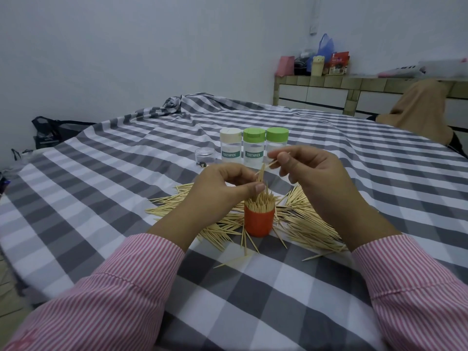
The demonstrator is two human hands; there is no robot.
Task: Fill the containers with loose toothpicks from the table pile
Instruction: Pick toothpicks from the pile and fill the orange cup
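Your left hand (222, 184) pinches a small bundle of toothpicks (260, 174) upright, just above the orange cup (258, 222). The cup stands on the checked cloth (101, 188), packed with picks, inside the loose pile (306, 224). Your right hand (311, 168) pinches a single pick (273, 163) near the bundle. Three capped jars (253, 145) stand behind your hands
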